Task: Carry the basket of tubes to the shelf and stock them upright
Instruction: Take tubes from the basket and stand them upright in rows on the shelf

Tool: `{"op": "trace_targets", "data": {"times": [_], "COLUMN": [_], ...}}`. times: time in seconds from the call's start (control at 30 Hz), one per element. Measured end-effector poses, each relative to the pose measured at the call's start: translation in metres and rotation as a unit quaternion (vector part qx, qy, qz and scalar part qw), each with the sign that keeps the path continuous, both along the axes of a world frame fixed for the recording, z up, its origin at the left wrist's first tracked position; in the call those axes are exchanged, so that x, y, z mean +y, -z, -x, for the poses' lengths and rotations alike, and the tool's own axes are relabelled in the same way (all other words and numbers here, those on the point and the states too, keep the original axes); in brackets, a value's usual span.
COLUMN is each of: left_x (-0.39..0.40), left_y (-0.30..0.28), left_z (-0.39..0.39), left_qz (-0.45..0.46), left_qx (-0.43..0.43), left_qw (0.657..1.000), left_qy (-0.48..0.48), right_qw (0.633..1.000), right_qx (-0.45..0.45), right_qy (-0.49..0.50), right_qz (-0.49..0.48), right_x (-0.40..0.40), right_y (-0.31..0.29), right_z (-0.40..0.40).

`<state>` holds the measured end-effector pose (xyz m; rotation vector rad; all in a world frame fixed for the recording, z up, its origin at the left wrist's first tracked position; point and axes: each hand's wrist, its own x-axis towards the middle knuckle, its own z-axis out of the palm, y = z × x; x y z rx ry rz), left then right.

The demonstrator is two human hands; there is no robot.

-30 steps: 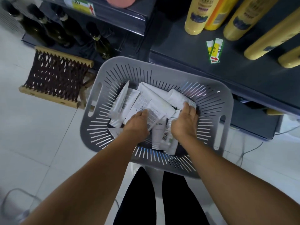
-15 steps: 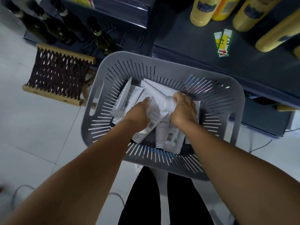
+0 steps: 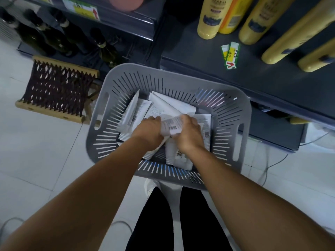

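Head view: over the grey slotted plastic basket point(image 3: 183, 84), both hands hold one white squeezy tube point(image 3: 171, 126) lying sideways: left hand point(image 3: 149, 132) and right hand point(image 3: 188, 134) curl round its ends.

Inside the grey basket point(image 3: 241, 113), both hands grip one white tube point(image 3: 171, 125) (blurred): left hand point(image 3: 148, 131) beside right hand point(image 3: 188, 134), above the loose tubes point(image 3: 168, 107).

The light was soft and even, bright on the pale floor tiles point(image 3: 41, 154) and dim in the dark shelf point(image 3: 253, 91) recesses. Shadows were faint. Motion blur smeared the tube point(image 3: 171, 125) between the hands (its print unreadable). Wide-angle distortion bowed the yellow bottles point(image 3: 290, 33) near the frame edge.
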<state>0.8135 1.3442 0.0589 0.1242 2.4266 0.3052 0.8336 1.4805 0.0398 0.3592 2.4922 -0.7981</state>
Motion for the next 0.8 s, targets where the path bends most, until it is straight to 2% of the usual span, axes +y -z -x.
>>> {"op": "trace_targets", "data": {"times": [0.07,0.1,0.2,0.27,0.4,0.6,0.7,0.8], "left_x": [-0.003,-0.004,-0.011,-0.017,-0.021,-0.017,-0.013,-0.008], "left_y": [-0.002,-0.002,-0.002,-0.003,-0.008,-0.024,-0.044,-0.072], "left_z": [0.0,0.0,-0.002,-0.004,-0.006,-0.007,-0.007,-0.005], "left_qz": [0.017,0.025,0.034,0.029,0.01,-0.046,-0.099,-0.147], "left_qx": [-0.002,-0.004,-0.009,-0.009,0.001,0.03,0.045,0.073], "left_qw": [0.999,0.998,0.992,0.987,0.982,0.97,0.957,0.946], "left_qy": [-0.034,-0.052,-0.121,-0.158,-0.188,-0.235,-0.27,-0.28], "right_qw": [0.993,0.986,0.97,0.965,0.958,0.962,0.967,0.972], "right_qx": [-0.069,-0.113,-0.217,-0.238,-0.233,-0.234,-0.199,-0.124], "right_qy": [0.096,0.111,0.097,0.103,0.167,0.13,0.161,0.188], "right_qz": [-0.028,-0.044,-0.043,-0.031,-0.023,-0.043,-0.002,0.067], "right_x": [0.007,0.009,0.006,-0.003,-0.014,0.003,0.015,0.02], "right_y": [0.0,0.002,0.011,0.019,0.024,0.006,-0.022,-0.058], "right_z": [-0.001,-0.003,-0.008,-0.011,-0.01,-0.005,-0.001,0.002]}}
